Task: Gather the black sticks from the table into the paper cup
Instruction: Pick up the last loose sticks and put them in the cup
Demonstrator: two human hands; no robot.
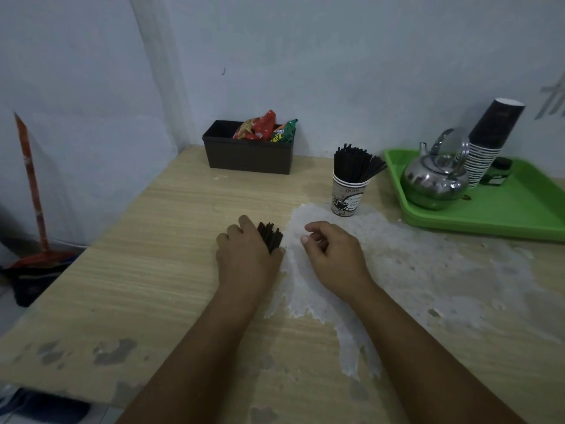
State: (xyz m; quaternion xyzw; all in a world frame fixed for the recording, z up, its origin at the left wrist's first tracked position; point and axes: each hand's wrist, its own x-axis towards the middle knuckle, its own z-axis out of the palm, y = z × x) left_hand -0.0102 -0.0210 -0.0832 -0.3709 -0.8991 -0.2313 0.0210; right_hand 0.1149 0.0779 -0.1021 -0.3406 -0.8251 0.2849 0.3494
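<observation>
From the head view, a bundle of sticks (270,238) is seen gathered under the left hand (247,252), fingers curled round it against the table (146,270), far ends poking out past the knuckles. The right hand (333,255) is held just beside, loosely curled with thumb near fingertips; nothing can be made out in it. The cup (348,195) is found upright beyond the right hand, well apart from the bundle, already crowded with sticks fanning out at its rim.

The sticks are judged light, thin and stiff, likely to slip and scatter if gripped loosely; the bundle is best taken round its middle and squared up on its ends. The cup is judged light too, easily tipped when more are pushed in, so it may need steadying.

Around it: a green tray (519,215) just right of the cup, carrying a kettle (434,182) and a leaning cup stack (489,145); a dark box (249,157) of snack packets by the wall. A pale, rough worn patch (397,249) is spread across the path to the cup, otherwise nothing is seen blocking it
</observation>
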